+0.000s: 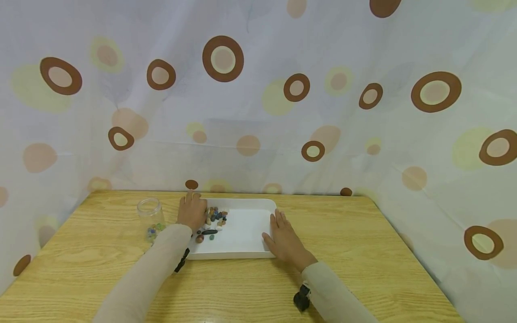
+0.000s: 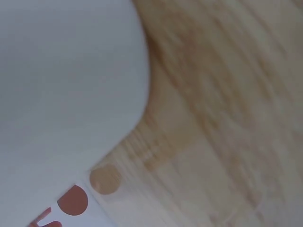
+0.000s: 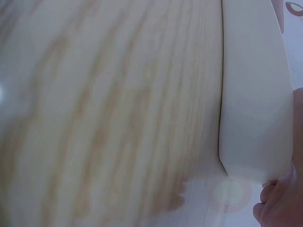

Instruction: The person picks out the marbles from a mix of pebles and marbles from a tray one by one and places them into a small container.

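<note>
A shallow white tray (image 1: 246, 229) lies on the wooden table, with several small colored stones (image 1: 218, 216) grouped on its left side. My left hand (image 1: 192, 211) grips the tray's left edge, and part of that edge is hidden beneath it. On the opposite side, my right hand (image 1: 286, 240) holds the right edge, its thumb over the inside and its fingers along the rim. The tray's outer wall fills much of the left wrist view. In the right wrist view, curled fingers (image 3: 269, 201) show by the tray's corner.
To the left of the tray stands a clear jar (image 1: 149, 214) with colored glass pieces at its bottom, partly behind the left sleeve (image 1: 153, 260). A white curtain (image 1: 250, 103) with brown and yellow circles hangs along the back and sides of the table (image 1: 343, 233).
</note>
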{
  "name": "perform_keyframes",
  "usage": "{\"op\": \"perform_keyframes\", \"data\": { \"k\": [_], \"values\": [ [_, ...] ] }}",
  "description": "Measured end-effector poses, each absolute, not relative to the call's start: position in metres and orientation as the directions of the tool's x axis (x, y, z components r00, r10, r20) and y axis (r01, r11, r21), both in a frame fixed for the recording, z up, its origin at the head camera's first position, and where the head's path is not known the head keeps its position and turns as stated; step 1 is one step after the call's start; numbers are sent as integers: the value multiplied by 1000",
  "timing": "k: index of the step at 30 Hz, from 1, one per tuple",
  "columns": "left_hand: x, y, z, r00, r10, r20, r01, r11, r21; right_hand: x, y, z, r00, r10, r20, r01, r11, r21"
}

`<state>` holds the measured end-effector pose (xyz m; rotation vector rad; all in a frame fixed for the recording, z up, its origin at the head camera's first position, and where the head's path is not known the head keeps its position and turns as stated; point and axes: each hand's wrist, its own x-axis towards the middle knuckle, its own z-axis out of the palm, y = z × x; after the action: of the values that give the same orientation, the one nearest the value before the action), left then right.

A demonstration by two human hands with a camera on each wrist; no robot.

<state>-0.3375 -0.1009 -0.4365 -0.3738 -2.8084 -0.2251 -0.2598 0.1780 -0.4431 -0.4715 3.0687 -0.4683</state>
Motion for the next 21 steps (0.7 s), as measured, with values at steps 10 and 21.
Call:
{"op": "perform_keyframes", "data": {
  "k": [10,21],
  "values": [
    [-334,-110,-418,-859,318,402,386,917,100,-259,177,-441,-953,-297,55,-300,907,-295],
    [-310,-140,-383,-797,319,512,425,899,102,-259,177,-441,-952,-302,50,-303,910,-284]
  ]
}}
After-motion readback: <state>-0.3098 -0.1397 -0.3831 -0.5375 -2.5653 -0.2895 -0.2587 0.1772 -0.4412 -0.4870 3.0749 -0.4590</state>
